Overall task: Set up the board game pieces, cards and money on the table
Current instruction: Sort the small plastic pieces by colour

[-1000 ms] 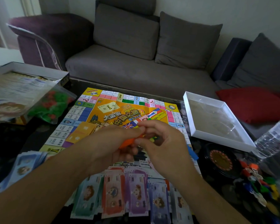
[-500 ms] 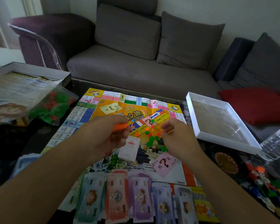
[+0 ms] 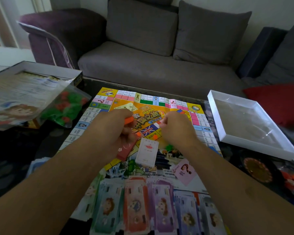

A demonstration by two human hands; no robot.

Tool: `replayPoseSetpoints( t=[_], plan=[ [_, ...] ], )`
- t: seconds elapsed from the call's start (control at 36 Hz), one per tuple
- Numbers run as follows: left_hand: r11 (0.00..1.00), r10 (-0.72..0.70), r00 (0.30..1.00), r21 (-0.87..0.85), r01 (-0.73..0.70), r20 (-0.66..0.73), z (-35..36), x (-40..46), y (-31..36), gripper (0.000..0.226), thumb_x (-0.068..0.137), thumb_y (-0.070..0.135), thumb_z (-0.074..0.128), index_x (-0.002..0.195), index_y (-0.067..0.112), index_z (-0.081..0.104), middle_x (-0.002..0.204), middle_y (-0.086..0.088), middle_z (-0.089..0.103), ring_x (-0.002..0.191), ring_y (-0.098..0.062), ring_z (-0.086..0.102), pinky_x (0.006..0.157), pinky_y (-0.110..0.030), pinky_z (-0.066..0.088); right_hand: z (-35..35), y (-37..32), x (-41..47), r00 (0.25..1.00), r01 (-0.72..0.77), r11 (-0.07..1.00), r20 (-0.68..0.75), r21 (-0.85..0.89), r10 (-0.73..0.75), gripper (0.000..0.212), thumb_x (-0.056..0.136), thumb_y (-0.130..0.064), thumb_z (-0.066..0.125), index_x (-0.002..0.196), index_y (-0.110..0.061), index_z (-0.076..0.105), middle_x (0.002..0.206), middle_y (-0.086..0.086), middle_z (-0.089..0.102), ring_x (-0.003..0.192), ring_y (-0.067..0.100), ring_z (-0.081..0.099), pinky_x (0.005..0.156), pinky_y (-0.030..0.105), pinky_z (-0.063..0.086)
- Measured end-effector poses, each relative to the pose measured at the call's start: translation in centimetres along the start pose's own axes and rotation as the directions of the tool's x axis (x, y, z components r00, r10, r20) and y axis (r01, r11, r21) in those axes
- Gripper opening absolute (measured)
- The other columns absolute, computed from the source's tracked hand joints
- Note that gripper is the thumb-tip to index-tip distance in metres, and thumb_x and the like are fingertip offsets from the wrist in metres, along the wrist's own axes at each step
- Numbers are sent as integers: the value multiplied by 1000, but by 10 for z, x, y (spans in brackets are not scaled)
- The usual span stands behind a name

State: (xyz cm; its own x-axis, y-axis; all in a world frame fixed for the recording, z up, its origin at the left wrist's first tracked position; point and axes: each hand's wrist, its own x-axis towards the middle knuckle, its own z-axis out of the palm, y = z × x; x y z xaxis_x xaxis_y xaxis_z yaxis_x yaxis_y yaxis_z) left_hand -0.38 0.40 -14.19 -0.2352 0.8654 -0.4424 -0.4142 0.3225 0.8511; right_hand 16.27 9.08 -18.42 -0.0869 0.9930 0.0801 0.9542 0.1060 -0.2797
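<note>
The colourful game board (image 3: 196, 122) lies flat on the dark table. Above its middle, my left hand (image 3: 111, 131) grips an orange piece (image 3: 129, 119). My right hand (image 3: 176, 130) hovers beside it, a gap apart, fingertips pinched together on something small that I can barely see. Small orange pieces (image 3: 155, 137) and a green one (image 3: 169, 147) lie loose on the board between my hands. A white card deck (image 3: 147, 154) and a red deck (image 3: 125, 152) sit just below my hands. A pink question-mark card (image 3: 185, 172) lies to the right. Paper money (image 3: 136, 202) is laid in rows along the near edge.
A box lid (image 3: 46, 69) holding printed sheets stands at the left, with a clear bag of green and red houses (image 3: 64, 110) beside it. A white box tray (image 3: 227, 138) sits at the right. Near it are a dark round spinner (image 3: 257, 170) and coloured pawns (image 3: 293, 183). A grey sofa (image 3: 143, 65) runs behind the table.
My hands were together over the board, then pulled apart and moved further up it. Small orange and green pieces now lie on the board, and the card decks have come into view.
</note>
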Motion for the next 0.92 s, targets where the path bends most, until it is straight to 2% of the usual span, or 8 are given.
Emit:
replayPoseSetpoints(
  t=[0.11,0.31,0.44,0.53,0.61,0.69,0.81,0.92],
  plan=[
    [1000,12,1000,11,-12,-13,-2,3,1,7,99,16,63,101,9,62,80,-7,62,44,-7,38,39,-21,40,-5,-4,-13,980,150,972,101,182,-170,4,97,-25,73,95,-24,70,99,-9,68,92,9,62,82,31,53],
    [998,32,999,50,-30,-37,-3,-2,1,10,98,17,65,103,8,64,85,-8,65,49,-9,39,38,-21,40,1,-1,-14,965,196,975,156,107,-211,17,91,-10,76,91,-24,67,94,-8,67,91,13,63,81,33,58],
    [999,50,997,25,-48,-53,-9,-3,3,17,99,18,65,113,9,64,80,-6,68,45,-7,41,38,-21,41,0,-12,-11,963,248,948,59,200,-264,12,94,-13,73,98,-25,72,97,-9,69,90,10,64,78,31,58],
    [999,46,998,0,-46,-46,-9,-3,6,11,100,17,64,107,8,64,78,-5,66,42,-7,42,38,-21,42,-3,-26,-11,937,279,928,143,247,-320,21,97,-15,71,112,-27,75,99,-9,67,88,8,63,63,21,50],
    [999,40,998,-29,-41,-41,-8,-2,7,8,99,15,65,100,7,64,74,-5,66,45,-9,43,39,-22,43,-3,-37,-9,894,354,921,229,161,-384,23,97,-14,71,116,-26,78,91,-12,62,90,12,62,67,22,44],
    [997,45,999,-66,-46,-17,-8,-3,7,8,99,15,64,98,7,63,69,-5,66,47,-11,46,41,-24,45,-3,-39,-10,883,362,923,270,132,-385,18,96,-11,71,109,-21,78,88,-12,59,89,13,60,64,22,43],
    [994,55,998,-91,-52,24,-10,-4,9,7,99,10,62,99,3,63,76,-10,65,50,-12,51,44,-26,49,-5,-37,-11,919,293,948,237,126,-315,11,98,-11,68,97,-20,73,101,-4,69,96,16,65,80,34,59],
    [998,38,997,-58,-35,66,-12,-4,8,15,98,10,68,109,1,66,81,-9,71,51,-10,58,45,-24,51,-24,-25,-22,954,248,913,82,324,-289,14,98,-15,71,98,-29,74,93,-16,68,87,1,63,74,21,51]
  ],
)
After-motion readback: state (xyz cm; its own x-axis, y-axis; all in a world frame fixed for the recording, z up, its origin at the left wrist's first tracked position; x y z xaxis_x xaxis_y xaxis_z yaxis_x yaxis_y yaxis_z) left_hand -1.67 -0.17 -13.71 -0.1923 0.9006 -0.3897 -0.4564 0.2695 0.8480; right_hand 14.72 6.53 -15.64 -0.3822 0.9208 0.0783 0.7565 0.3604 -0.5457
